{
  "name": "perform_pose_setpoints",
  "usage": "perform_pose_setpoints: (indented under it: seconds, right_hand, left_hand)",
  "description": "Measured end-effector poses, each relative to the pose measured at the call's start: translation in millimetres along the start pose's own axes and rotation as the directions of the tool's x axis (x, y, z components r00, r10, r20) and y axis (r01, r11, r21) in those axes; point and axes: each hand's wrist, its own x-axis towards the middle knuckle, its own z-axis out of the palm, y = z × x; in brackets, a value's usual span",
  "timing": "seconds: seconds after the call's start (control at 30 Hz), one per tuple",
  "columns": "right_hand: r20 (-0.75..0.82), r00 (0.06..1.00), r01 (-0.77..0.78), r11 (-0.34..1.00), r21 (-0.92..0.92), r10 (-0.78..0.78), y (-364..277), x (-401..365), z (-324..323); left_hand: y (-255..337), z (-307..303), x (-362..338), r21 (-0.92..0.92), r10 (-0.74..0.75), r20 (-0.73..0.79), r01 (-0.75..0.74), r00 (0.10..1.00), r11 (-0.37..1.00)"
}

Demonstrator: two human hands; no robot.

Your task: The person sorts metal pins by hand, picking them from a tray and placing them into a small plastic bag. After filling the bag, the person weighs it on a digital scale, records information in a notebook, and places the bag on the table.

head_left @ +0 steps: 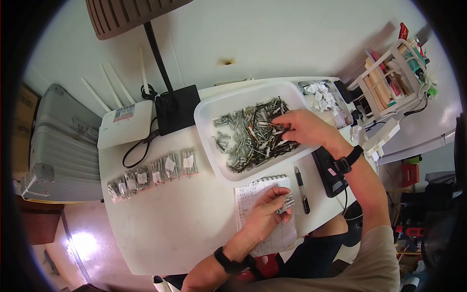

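A white plastic tub (209,160) holds a heap of small metal fasteners (255,131), like screws or bolts, mixed with darker pieces and white scraps. My right hand (307,127) reaches over the tub's right side, its fingers bent and closed at the heap; what is between the fingertips is too small to name. Below the tub, my left hand (268,208) is closed around a small bunch of silvery fasteners (287,204), above a spiral notebook (245,194) with handwriting. A black pen (301,190) lies right of the notebook.
Several clear bags of fasteners (155,173) lie in a row at the left. Behind them stand a white router (126,124) and a black lamp base (180,109). A black device (330,170) sits under my right forearm; a metal tray (323,95) with crumpled paper is at the back right.
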Motion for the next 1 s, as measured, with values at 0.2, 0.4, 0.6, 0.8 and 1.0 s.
perform_pose_setpoints:
  seconds: [0.2, 0.4, 0.6, 0.8, 1.0]
  right_hand:
    - [-0.076, 0.934, 0.343, 0.814, 0.469, -0.350, 3.2, -1.8, 6.2]
    - [-0.158, 0.987, 0.024, 0.995, -0.099, -0.040, 19.7, -4.8, -4.7]
    - [-0.017, 0.982, 0.190, 0.971, 0.144, -0.190, 8.2, -5.7, 0.0]
    - [-0.078, 0.992, -0.045, 0.861, 0.507, 0.098, 3.2, -1.6, 5.0]
    - [-0.143, 0.984, 0.130, 0.975, 0.179, -0.105, 21.3, 13.6, 15.0]
  left_hand:
    - [0.9, -1.7, 0.6, -0.030, -0.020, -0.015, 0.019, 1.000, 0.999]
    - [2.4, -2.6, 1.2, -0.017, -0.015, 0.019, 0.015, 1.000, 1.000]
    - [2.4, -0.4, 0.6, -0.023, -0.019, -0.002, 0.019, 1.000, 1.000]
    - [2.2, -1.3, 0.4, -0.021, -0.022, -0.001, 0.022, 1.000, 1.000]
    - [1.4, -4.4, 1.3, -0.015, -0.021, 0.035, 0.021, 0.999, 1.000]
